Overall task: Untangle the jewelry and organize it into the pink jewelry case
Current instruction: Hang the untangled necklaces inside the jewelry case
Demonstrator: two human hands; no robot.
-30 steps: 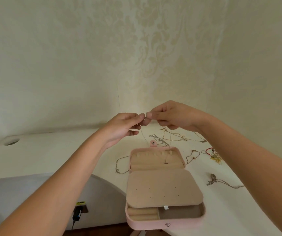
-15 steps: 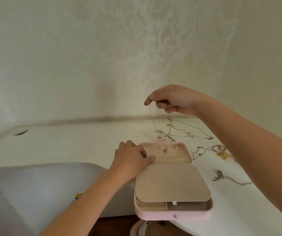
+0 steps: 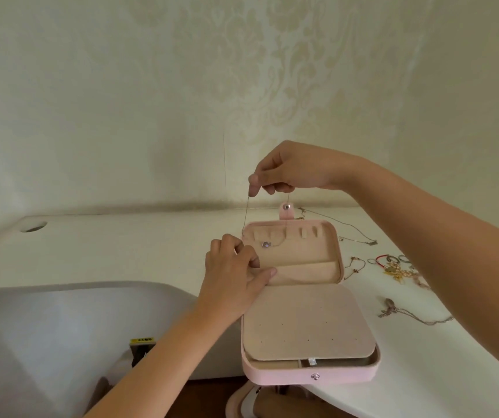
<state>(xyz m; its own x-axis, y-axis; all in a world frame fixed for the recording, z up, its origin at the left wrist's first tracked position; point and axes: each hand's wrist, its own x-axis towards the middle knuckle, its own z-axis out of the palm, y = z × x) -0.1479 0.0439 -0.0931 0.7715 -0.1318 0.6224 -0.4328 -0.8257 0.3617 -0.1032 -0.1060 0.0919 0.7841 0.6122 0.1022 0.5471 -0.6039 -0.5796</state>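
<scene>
**Necklace held over open case lid**

Right hand is raised above the case, thumb and fingers pinched tight on a thin necklace. The chain hangs from it in two strands. The left strand runs down to the lid's upper left corner, and the right strand drops in front of the lid's top edge. Its round pendant lies against the inside of the lid, below the row of hooks.

Left hand is at the lid's left edge. The fingers are curled round that edge and the thumb lies across the pocket at the lid's bottom, so it grips the lid. Cannot tell whether it also touches the chain.

The case is pink and open at the near edge of the white table. The lid stands upright with its snap tab sticking up. A beige flap with small holes lies flat over the base, and base compartments show at its front.

More jewelry lies on the table right of the case:
- gold chains behind it
- a small bracelet just beside the lid
- a tangled pile of rings and gold pieces further right
- a silver necklace nearer the camera
</scene>
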